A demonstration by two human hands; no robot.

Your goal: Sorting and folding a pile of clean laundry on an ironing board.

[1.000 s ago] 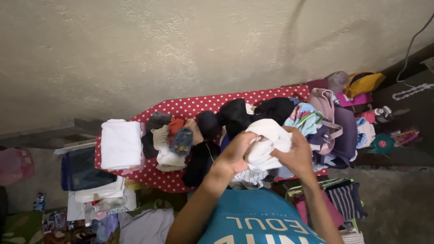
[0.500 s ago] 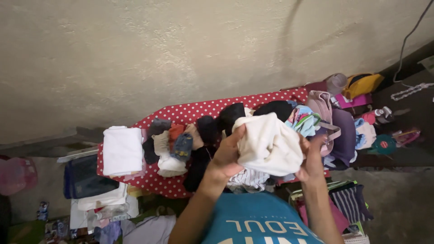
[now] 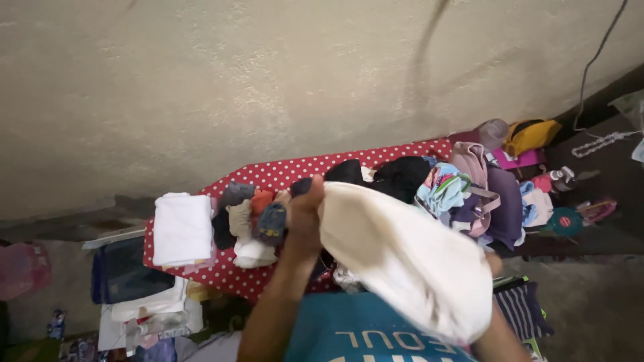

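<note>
At the left of the frame a folded white towel (image 3: 182, 228) lies on the red polka-dot table (image 3: 295, 167), with a small pile of rolled clothes (image 3: 251, 218) just beside it. Left of centre, the left hand (image 3: 305, 214) is raised above the table, its grip pinched on the upper corner of a cream cloth (image 3: 402, 258). The cloth stretches from there down toward the lower right, spread wide over the dark garments (image 3: 396, 175). The right hand (image 3: 495, 265) is almost wholly hidden behind the cloth's lower end, so its grip cannot be told. At the right sits a heap of coloured clothes (image 3: 446, 191) and a pink bag (image 3: 473, 164).
</note>
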